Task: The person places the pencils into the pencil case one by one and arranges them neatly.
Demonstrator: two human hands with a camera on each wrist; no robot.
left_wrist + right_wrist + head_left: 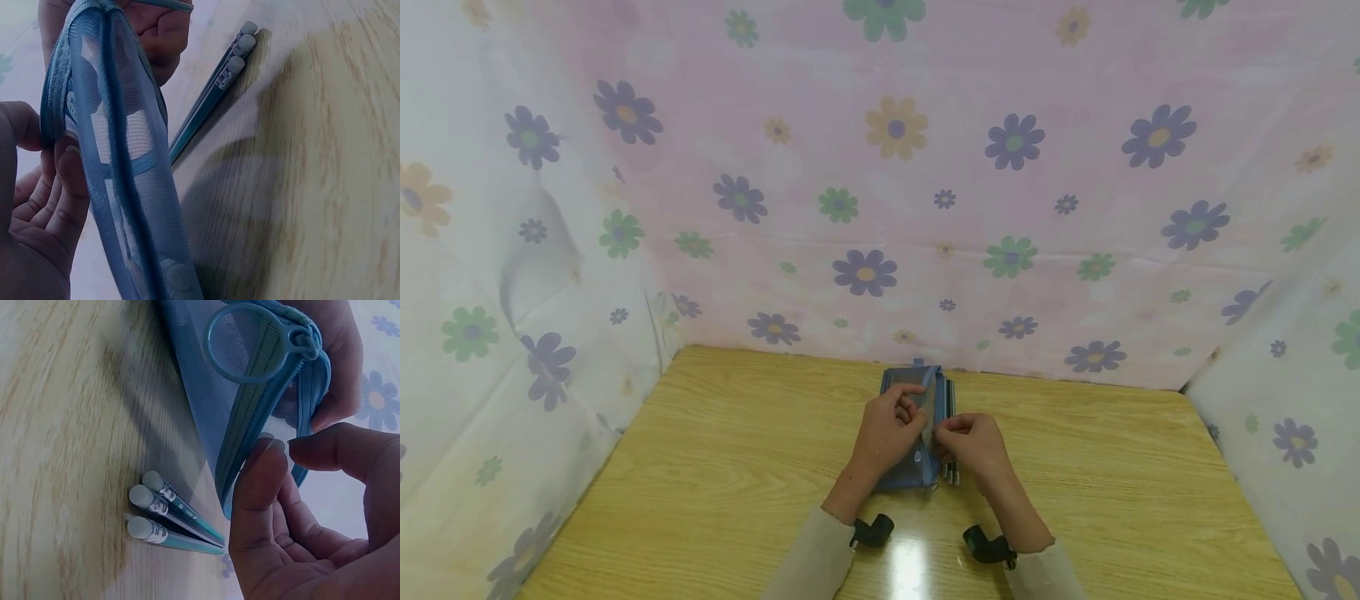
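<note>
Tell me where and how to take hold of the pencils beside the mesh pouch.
Pinch the pencils together across their shafts, just behind the white erasers, coming from the person's right. The eraser ends lie close together and point toward the person, while the mesh pouch lies along the pencils' left and would likely block that side.

Penned in on 3 sides by pale pink-to-white, flower-print, cloth-like sheets (805, 167).
Hung pink at back, whitish L & R (creased on L), dotted w/ lg. & sm. purple, green & orange flowers (865, 273); furnished w/ a flat, yellow-brown wood-grain table (722, 450), reaching back sheet at far edge, lit w/ soft-edged white glare patch (908, 571) nr. bottom ctr.
</note>
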